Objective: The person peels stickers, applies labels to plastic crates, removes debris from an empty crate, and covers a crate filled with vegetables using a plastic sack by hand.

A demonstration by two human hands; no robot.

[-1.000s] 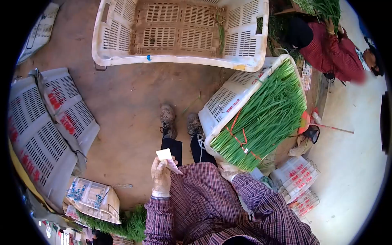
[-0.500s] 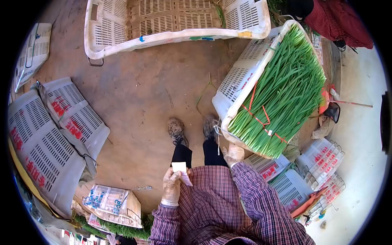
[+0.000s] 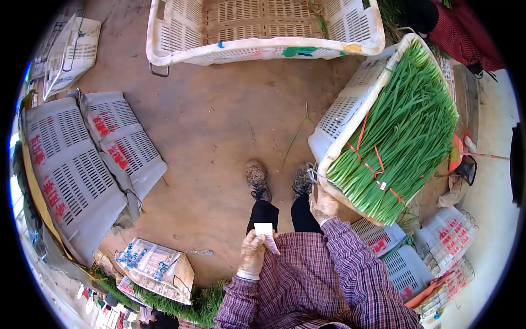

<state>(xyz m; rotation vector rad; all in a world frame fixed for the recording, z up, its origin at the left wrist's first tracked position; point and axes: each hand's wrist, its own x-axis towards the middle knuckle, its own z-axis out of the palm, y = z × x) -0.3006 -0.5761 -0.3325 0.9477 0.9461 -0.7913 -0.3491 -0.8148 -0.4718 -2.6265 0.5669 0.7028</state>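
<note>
My left hand, in a thin clear glove, pinches a small stack of white and pinkish paper slips in front of my plaid shirt. My gloved right hand is at the near corner of a white plastic crate, its fingers closed around the wire handle. Long green leafy stalks, like garlic chives, fill that crate, which sits at an angle. Red tape with a small white tag lies across them. The crate's rim partly hides my right fingertips.
A large white crate with a few stalks inside stands ahead. Grey crates with red lettering lie at the left; wrapped bundles are behind. Stacked crates stand at the right by the wall. Someone in a red sleeve is at upper right.
The view has shifted, so the surroundings appear farther right. My right hand has moved from the crate's lower edge to its wire handle. My left hand keeps the paper slips.
</note>
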